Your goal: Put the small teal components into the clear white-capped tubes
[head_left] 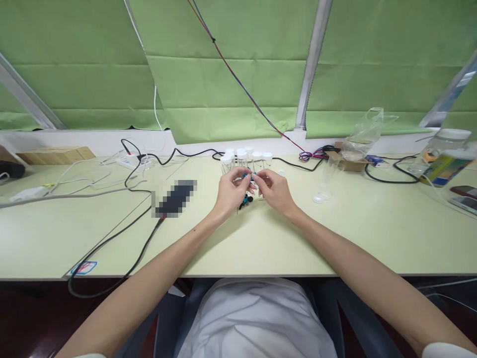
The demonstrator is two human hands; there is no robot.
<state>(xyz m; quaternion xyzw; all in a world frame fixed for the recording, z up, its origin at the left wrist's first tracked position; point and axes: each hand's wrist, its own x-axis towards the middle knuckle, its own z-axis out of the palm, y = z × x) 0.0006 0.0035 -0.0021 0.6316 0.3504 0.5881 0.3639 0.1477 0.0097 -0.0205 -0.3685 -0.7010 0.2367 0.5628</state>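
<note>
Both hands meet above the middle of the table, fingertips pinched close together. My left hand [231, 190] is closed on a small teal-and-black part [246, 175]; its exact kind is too small to make out. From the other side, my right hand [276, 190] pinches the same cluster of teal bits, partly hidden by the fingers. Just below the fingers lies a small black-and-teal piece [246, 200] with thin dark prongs. Right behind the hands stand several clear bottles with white caps [242, 154].
To the left lies a dark, pixelated device [175, 199] with a black cable [143, 248] looping over the table's front edge. Clear plastic pieces [320, 196] lie to the right. Farther right are a cardboard box [348, 163], a plastic jar [447, 141] and phones [464, 204].
</note>
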